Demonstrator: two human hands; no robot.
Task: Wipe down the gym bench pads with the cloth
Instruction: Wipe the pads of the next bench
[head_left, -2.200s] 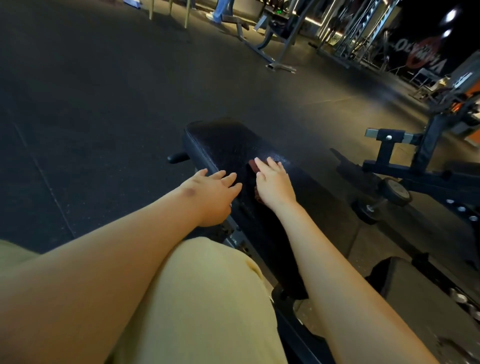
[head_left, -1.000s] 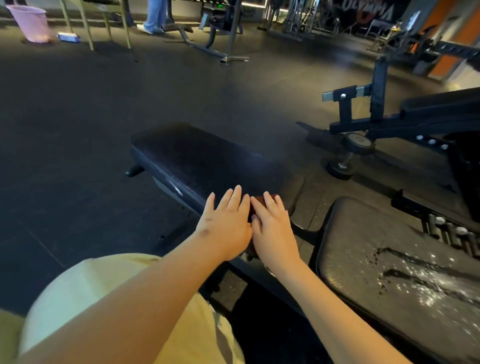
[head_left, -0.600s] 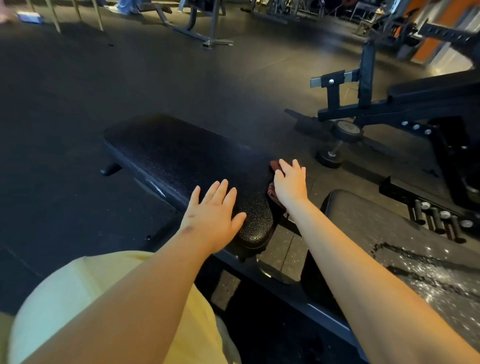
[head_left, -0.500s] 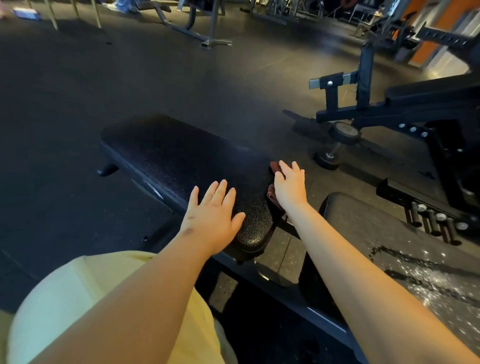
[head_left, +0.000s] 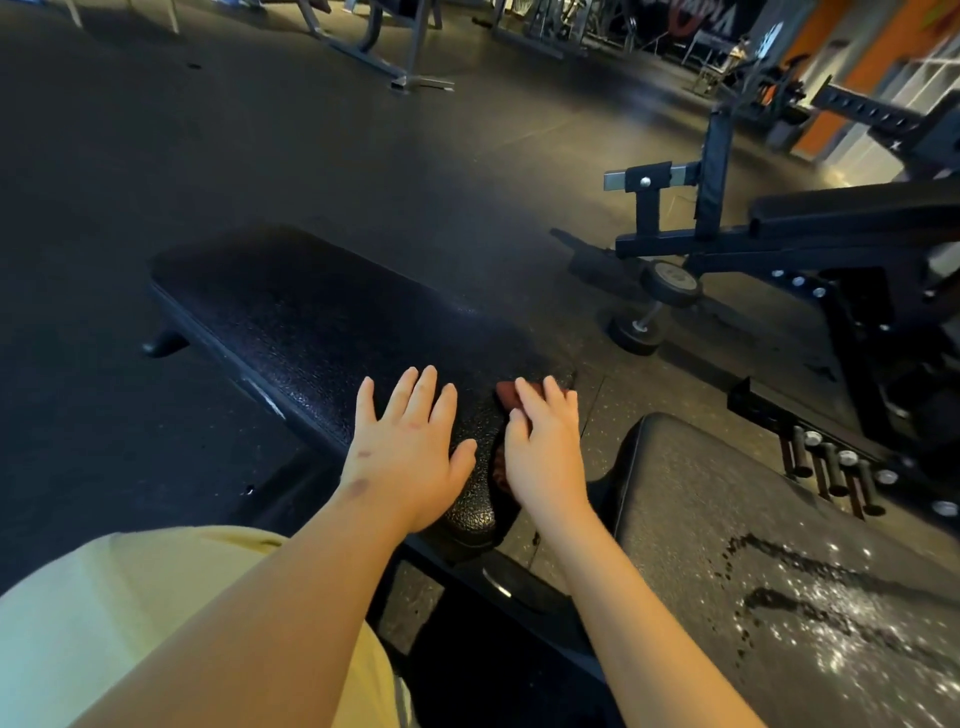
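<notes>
My right hand (head_left: 545, 452) lies flat on the dark red cloth (head_left: 505, 396). The fingers are straight and press on it, not curled around it, because a flat palm spreads the pressure over the near end of the long bench pad (head_left: 311, 312). My left hand (head_left: 410, 457) rests open on the same pad just beside, holding nothing (I think it steadies my lean). The other pad (head_left: 779, 571) at my right shows wet streaks and probably needs wiping too.
</notes>
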